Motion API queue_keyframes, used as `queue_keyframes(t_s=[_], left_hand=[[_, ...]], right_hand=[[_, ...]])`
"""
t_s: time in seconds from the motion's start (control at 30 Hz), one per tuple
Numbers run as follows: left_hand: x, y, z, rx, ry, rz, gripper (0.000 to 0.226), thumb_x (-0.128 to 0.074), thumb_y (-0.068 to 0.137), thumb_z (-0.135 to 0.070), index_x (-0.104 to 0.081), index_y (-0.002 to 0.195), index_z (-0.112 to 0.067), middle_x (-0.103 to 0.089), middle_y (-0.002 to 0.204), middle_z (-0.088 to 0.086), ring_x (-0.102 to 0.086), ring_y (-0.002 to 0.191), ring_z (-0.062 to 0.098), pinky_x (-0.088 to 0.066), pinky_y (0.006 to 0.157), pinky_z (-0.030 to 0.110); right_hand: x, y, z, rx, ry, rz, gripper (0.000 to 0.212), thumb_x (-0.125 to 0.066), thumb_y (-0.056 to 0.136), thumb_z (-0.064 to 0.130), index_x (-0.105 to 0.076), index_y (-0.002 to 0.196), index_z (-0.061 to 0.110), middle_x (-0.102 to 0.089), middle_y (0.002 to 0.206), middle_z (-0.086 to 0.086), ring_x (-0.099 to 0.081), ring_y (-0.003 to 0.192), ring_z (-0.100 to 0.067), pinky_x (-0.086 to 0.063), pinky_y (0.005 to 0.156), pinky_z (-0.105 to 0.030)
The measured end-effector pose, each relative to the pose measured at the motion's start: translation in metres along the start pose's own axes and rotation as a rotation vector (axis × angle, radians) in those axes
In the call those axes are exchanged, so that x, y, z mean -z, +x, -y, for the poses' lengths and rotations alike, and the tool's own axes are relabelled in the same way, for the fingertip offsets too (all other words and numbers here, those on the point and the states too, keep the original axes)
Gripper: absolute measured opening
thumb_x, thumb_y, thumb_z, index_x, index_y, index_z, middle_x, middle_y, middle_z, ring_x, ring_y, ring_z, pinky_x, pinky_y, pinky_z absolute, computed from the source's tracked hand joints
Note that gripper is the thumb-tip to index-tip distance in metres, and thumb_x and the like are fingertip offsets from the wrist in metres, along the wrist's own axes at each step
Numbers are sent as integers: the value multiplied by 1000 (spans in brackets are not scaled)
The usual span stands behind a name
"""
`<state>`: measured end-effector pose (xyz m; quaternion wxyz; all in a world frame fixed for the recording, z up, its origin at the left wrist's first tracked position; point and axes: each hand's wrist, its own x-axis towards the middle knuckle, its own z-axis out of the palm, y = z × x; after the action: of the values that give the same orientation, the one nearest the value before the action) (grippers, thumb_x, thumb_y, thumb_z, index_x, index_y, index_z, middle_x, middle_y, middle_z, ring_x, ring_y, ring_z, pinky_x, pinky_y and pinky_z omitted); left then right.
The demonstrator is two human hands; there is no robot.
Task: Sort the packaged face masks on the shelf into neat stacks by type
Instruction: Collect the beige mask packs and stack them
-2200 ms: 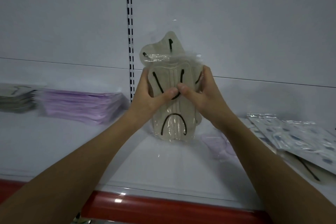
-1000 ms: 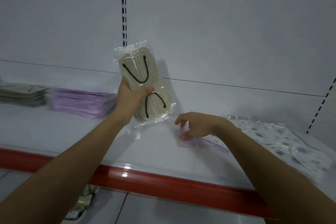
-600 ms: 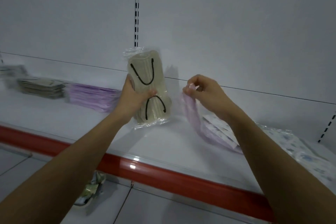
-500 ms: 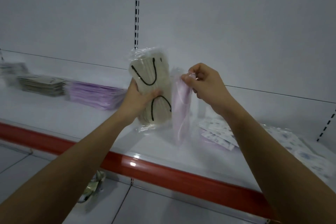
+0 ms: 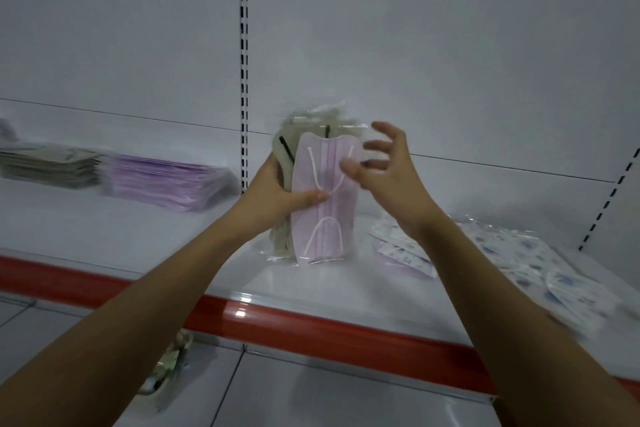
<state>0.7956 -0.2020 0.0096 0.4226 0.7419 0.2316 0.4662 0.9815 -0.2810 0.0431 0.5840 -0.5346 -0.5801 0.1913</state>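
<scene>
My left hand (image 5: 277,194) grips an upright bundle above the white shelf (image 5: 138,229): beige packaged masks (image 5: 282,149) with black ear loops behind, and one purple packaged mask (image 5: 325,215) in front, pinned by my thumb. My right hand (image 5: 384,166) hovers just right of the bundle's top, fingers spread and loosely bent, holding nothing. A neat purple stack (image 5: 166,182) and a beige stack (image 5: 45,165) lie at the shelf's left. A loose pile of blue-patterned white packs (image 5: 526,260) lies at the right, with a purple pack (image 5: 405,265) partly under it.
The shelf has a red front strip (image 5: 311,322) and a white back panel with a slotted upright (image 5: 243,62). A second slotted upright (image 5: 609,198) stands at the far right. Below the shelf, something packaged (image 5: 169,364) lies on a lower level, blurred.
My right hand picked a purple pack off the shelf, brought it against the beige bundle in my left hand, and let go. My left thumb now holds it there.
</scene>
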Motion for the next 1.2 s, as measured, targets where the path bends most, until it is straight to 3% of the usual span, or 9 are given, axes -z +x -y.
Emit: queue_keyframes(t_s=[0.2, 0.4, 0.5, 0.6, 0.67, 0.83, 1.0, 1.1, 1.2], left_hand=[[-7, -7, 15, 99, -83, 38, 69, -87, 65, -25, -51, 123, -28, -68, 118, -5, -69, 102, 9, -58, 87, 29], [-7, -3, 21, 135, -165, -7, 50, -79, 79, -16, -57, 124, -19, -73, 112, 0, -71, 102, 17, -59, 85, 32], [-9, -5, 20, 128, -180, -56, 45, -77, 83, -15, -58, 124, -17, -73, 112, 1, -72, 101, 16, -60, 86, 32], [-10, -12, 17, 126, -196, -13, 51, -76, 80, -23, -56, 126, -16, -73, 113, 1, -72, 101, 15, -59, 81, 28], [-13, -17, 13, 119, -181, 11, 51, -77, 78, -24, -57, 124, -18, -73, 111, 0, -71, 102, 16, -57, 78, 23], [-1, -31, 8, 196, -245, 17, 113, -73, 51, -82, -47, 139, -16, -66, 129, 8, -66, 116, 26, -55, 93, 44], [10, -34, 12, 242, -175, -70, 35, -74, 87, -13, -62, 119, -12, -74, 108, 10, -70, 103, 30, -60, 80, 38], [34, -33, 16, 218, -248, -191, 32, -70, 88, -6, -64, 119, -8, -76, 105, 7, -72, 101, 27, -59, 82, 39], [70, -28, 17, 155, -301, -342, 26, -72, 87, -7, -67, 112, -12, -75, 106, 7, -72, 101, 26, -56, 89, 42]], right_hand=[[-5, -11, -33, -119, 40, -91, 19, -71, 88, 6, -66, 105, 11, -75, 96, -8, -73, 88, -24, -60, 82, -45], [42, 7, -29, -84, -102, -361, 8, -61, 94, 3, -58, 91, 10, -67, 86, -5, -62, 76, -17, -50, 66, -27], [46, 2, -28, -197, -57, -189, 17, -61, 95, 2, -60, 88, 18, -67, 87, -6, -62, 71, -16, -52, 63, -27], [26, -6, -34, -269, -47, -27, 13, -65, 92, 4, -62, 104, 2, -65, 110, -31, -68, 87, -38, -54, 86, -58], [11, -11, -36, -255, -24, -2, 23, -69, 87, 9, -61, 107, -2, -61, 109, -37, -63, 81, -33, -52, 85, -62], [-9, -6, -35, -195, 22, -7, 10, -64, 89, 1, -65, 99, 4, -68, 100, -28, -66, 78, -29, -57, 73, -48], [-30, 5, -36, -189, -113, -34, 17, -66, 84, 5, -51, 81, -2, -52, 74, -16, -48, 64, -21, -42, 58, -32], [-16, 21, -38, -221, -159, -192, 7, -57, 84, 1, -54, 77, 1, -51, 70, -9, -49, 60, -22, -39, 52, -23], [-11, 23, -49, -374, -492, -32, 29, -58, 89, 7, -59, 116, -2, -62, 109, -17, -61, 92, -33, -48, 70, -32]])
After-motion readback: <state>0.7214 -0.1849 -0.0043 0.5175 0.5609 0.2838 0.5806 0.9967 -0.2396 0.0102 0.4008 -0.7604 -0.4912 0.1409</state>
